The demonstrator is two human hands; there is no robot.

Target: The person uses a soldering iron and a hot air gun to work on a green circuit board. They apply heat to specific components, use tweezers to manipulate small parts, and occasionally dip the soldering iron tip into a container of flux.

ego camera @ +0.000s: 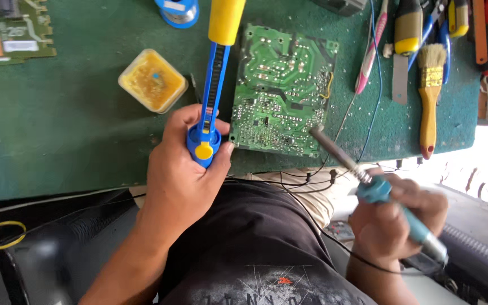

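Green circuit board (280,90) near bench edge

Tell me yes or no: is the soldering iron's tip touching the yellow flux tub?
No: the soldering iron in the right hand points at the circuit board's lower right corner, well apart from the flux tub.

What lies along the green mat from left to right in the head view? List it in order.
Small circuit board → yellow flux tub → blue and yellow desoldering pump → large green circuit board → pink-handled tool → yellow-handled brush
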